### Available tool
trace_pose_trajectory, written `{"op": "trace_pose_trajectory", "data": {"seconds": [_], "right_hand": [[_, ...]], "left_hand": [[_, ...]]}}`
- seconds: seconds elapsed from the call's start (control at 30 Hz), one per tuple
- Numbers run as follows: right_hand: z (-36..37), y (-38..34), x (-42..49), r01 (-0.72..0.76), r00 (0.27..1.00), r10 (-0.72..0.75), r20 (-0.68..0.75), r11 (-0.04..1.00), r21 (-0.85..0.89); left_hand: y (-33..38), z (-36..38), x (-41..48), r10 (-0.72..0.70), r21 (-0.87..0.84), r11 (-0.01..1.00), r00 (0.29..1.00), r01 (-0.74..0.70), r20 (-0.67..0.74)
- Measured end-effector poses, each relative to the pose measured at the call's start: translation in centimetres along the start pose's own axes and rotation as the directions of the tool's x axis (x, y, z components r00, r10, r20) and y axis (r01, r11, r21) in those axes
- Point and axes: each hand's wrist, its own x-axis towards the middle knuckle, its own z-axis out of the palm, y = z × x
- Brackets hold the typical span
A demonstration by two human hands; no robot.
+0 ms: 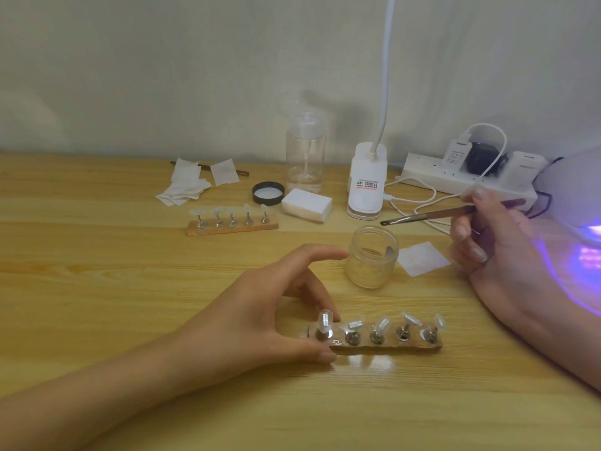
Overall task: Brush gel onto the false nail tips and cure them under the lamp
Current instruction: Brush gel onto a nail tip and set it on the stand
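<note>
A wooden holder strip (390, 348) lies near the table's front, carrying several clear false nail tips (380, 325) on metal stands. My left hand (260, 307) pinches the strip's left end between thumb and fingers. My right hand (494, 239) holds a brown-handled gel brush (435, 214), its bristle end pointing left above an open glass gel jar (370, 257). A second holder strip with tips (232, 221) lies farther back. The curing lamp (582, 196) glows purple at the right edge.
Farther back stand a clear pump bottle (305, 157), a black jar lid (268, 192), a white sponge block (306, 205), a white clip lamp base (367, 180) and a power strip (468, 177) with cables. Wipes (187, 185) lie back left; one wipe (422, 258) lies beside the jar.
</note>
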Motion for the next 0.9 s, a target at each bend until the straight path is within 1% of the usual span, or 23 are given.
{"op": "trace_pose_trajectory", "data": {"seconds": [0.13, 0.27, 0.43, 0.53, 0.73, 0.8, 0.9], "right_hand": [[-0.1, -0.2, -0.1, -0.009, 0.999, 0.008, 0.051, 1.000, 0.023], [-0.2, -0.2, 0.1, -0.059, 0.996, 0.052, 0.066, 0.992, 0.112], [0.1, -0.4, 0.1, -0.124, 0.991, 0.112, 0.074, 0.972, 0.197], [0.2, -0.4, 0.1, -0.133, 0.990, 0.118, 0.078, 0.967, 0.216], [0.1, -0.3, 0.3, -0.125, 0.992, 0.116, 0.050, 0.962, 0.243], [0.0, -0.2, 0.3, -0.111, 0.993, 0.100, 0.058, 0.963, 0.246], [-0.2, -0.2, 0.4, -0.114, 0.993, 0.103, 0.057, 0.961, 0.253]], "left_hand": [[-0.2, -0.5, -0.5, -0.022, 0.037, 0.999, 0.999, 0.023, -0.037], [-0.5, -1.0, -0.6, -0.043, 0.067, 0.997, 0.999, 0.046, -0.032], [-0.4, -0.5, -0.4, 0.006, 0.076, 0.997, 0.998, -0.001, -0.065], [-0.2, 0.0, -0.1, 0.046, 0.063, 0.997, 0.996, -0.041, -0.078], [0.1, 0.3, 0.0, 0.054, 0.081, 0.996, 0.995, -0.047, -0.080], [0.5, 0.3, 0.1, 0.084, 0.121, 0.990, 0.994, -0.076, -0.068], [0.9, 0.4, 0.2, 0.162, 0.266, 0.954, 0.985, -0.140, -0.062]]}}
